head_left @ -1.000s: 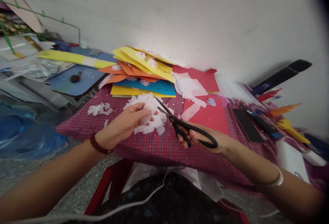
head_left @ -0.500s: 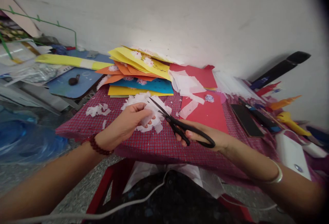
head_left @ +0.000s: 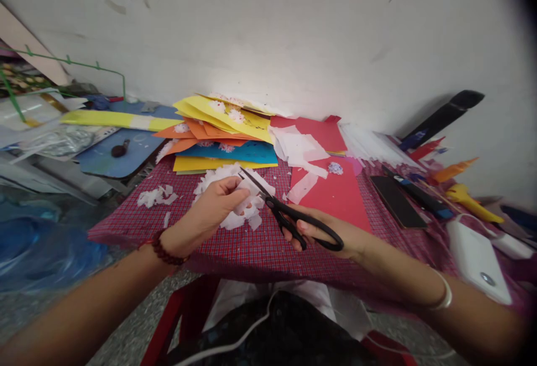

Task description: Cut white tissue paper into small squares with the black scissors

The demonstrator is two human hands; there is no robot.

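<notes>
My left hand (head_left: pixel 218 203) pinches a small piece of white tissue paper (head_left: pixel 247 191) between thumb and fingers. The fingers of my right hand (head_left: pixel 319 229) pass through the handles of black scissors (head_left: pixel 289 214). Their blades are parted a little and point up and left, right beside the tissue in my left hand. Under and behind the hands lies a pile of cut white paper scraps (head_left: pixel 226 173). A smaller heap of scraps (head_left: pixel 157 196) rests to the left on the checked tablecloth (head_left: pixel 243 248).
Yellow, orange and blue paper sheets (head_left: pixel 251 153) are stacked at the back. White tissue sheets (head_left: pixel 300 146) and red paper (head_left: pixel 335 195) lie right of them. Farther right are a black phone-like slab (head_left: pixel 396 201) and a white box-shaped device (head_left: pixel 478 259). A blue stool (head_left: pixel 111 167) stands left.
The camera view has shifted slightly, so the table sits a little lower. The scissors' blades have closed somewhat beside the tissue paper. Both hands keep their holds.
</notes>
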